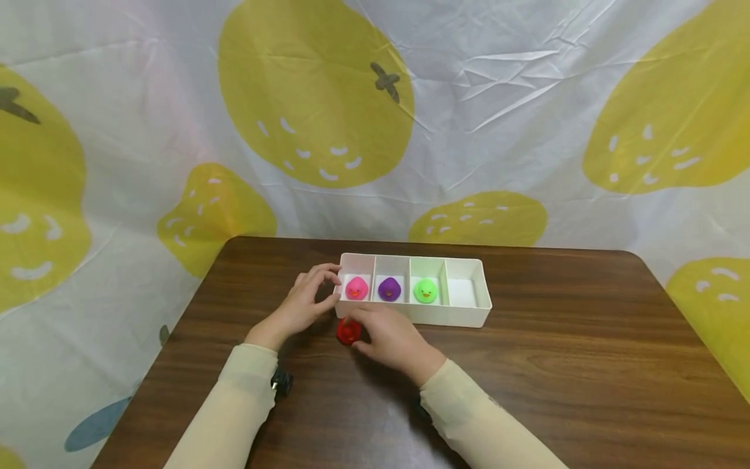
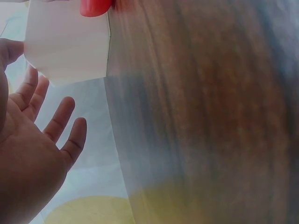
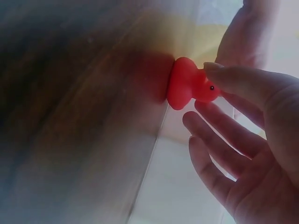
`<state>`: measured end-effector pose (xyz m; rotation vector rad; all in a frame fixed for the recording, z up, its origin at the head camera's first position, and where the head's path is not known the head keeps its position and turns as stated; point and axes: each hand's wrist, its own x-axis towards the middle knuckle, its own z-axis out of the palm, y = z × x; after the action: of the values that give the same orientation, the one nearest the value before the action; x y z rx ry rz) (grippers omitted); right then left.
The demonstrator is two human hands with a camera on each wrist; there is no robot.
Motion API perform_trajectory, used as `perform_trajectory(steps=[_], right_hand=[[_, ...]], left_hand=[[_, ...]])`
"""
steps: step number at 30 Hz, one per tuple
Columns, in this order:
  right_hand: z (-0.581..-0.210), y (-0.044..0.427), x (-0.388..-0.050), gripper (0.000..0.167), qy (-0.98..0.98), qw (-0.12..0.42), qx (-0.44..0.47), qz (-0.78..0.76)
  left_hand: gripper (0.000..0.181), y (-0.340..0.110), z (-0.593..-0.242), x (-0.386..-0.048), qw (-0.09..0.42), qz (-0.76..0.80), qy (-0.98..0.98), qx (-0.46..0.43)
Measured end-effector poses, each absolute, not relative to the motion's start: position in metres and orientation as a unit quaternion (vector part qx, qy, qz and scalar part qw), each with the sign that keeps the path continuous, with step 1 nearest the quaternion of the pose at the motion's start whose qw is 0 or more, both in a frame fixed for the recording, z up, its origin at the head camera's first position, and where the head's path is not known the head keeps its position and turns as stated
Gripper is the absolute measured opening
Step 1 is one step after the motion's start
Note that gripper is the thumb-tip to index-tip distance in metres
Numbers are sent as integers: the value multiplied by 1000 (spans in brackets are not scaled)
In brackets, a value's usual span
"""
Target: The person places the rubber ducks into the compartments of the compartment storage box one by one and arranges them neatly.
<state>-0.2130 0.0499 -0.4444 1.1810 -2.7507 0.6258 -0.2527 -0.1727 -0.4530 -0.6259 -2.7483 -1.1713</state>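
A white tray point(image 1: 448, 316) with a row of compartments stands on the table. From the left it holds a pink rubber duck point(image 1: 356, 288), a purple one point(image 1: 389, 289) and a green one point(image 1: 426, 291); the rightmost compartment is bare. In front of its left end, a red rubber duck point(image 3: 182, 86) sits upright on the tabletop. My right hand point(image 1: 392, 339) pinches that duck's head between thumb and fingertips. At the tray's left end, my left hand point(image 1: 299, 305) touches the end wall with spread fingers, seen closely in the left wrist view.
The brown wooden table point(image 1: 586, 365) reaches well to both sides of the tray. Behind it hangs a white curtain point(image 1: 498, 130) with yellow fruit prints. A small black object point(image 1: 282, 382) shows at the left sleeve cuff.
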Motion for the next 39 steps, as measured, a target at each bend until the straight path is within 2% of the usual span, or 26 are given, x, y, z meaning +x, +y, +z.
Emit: perform_trajectory(steps=[13, 23, 39], right_hand=[[-449, 46, -215, 35, -905, 78, 378, 177], [-446, 50, -213, 33, -906, 85, 378, 173], [-436, 60, -207, 32, -900, 103, 375, 198]], left_hand=[[22, -171, -452, -252, 39, -383, -901, -202], [22, -170, -450, -252, 35, -383, -901, -201], [22, -173, -454, -253, 54, -378, -901, -207]])
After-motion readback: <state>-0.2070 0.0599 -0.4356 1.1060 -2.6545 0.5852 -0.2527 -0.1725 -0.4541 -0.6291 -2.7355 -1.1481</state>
